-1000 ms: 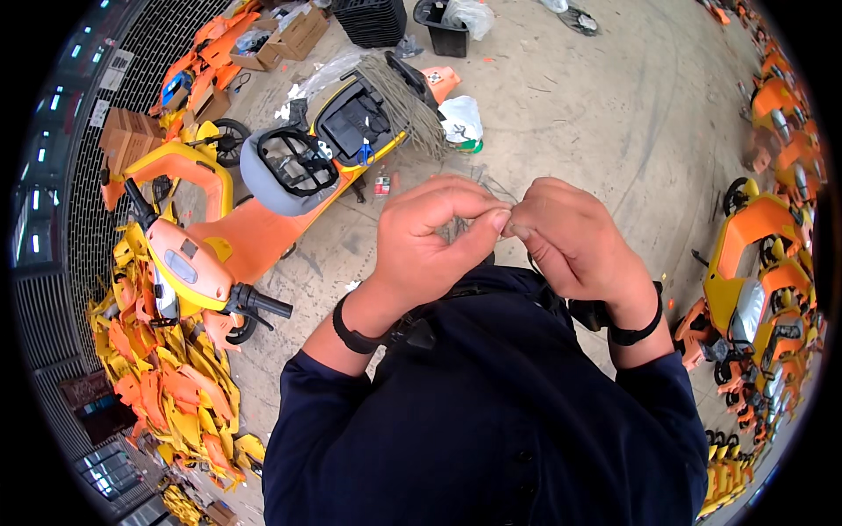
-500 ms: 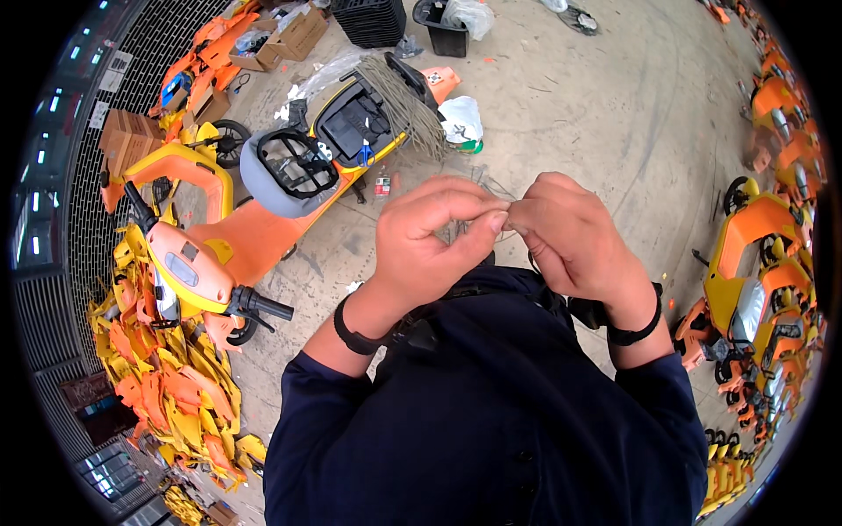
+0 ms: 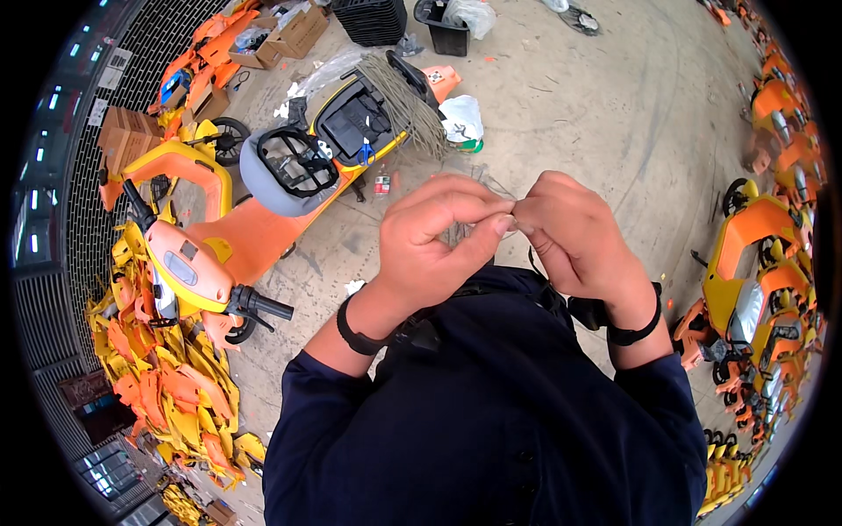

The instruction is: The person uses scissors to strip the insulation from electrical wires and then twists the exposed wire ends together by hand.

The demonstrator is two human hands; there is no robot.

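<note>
My left hand and my right hand meet in front of my chest, fingertips touching. Each is closed in a pinch, thumb against forefinger. A thin grey strand, like wire or cord, loops out behind the fingers, and part of it shows below the left forefinger. Its ends are hidden in the pinches. Ahead to the left stands an orange and yellow electric scooter, a grey seat shell with a black frame on it. Over its rear hangs a bundle of grey-green cords. Blue-handled scissors rest beside the open black compartment.
Yellow and orange body panels are heaped at the left. Scooters line the right side. Farther off are cardboard boxes, stacked black crates, a black bin and a white bag. A small bottle is near the scooter.
My left hand has shifted slightly right and its fingertips press closer to those of the right hand. The right hand has barely moved. The scooter and surroundings look unchanged.
</note>
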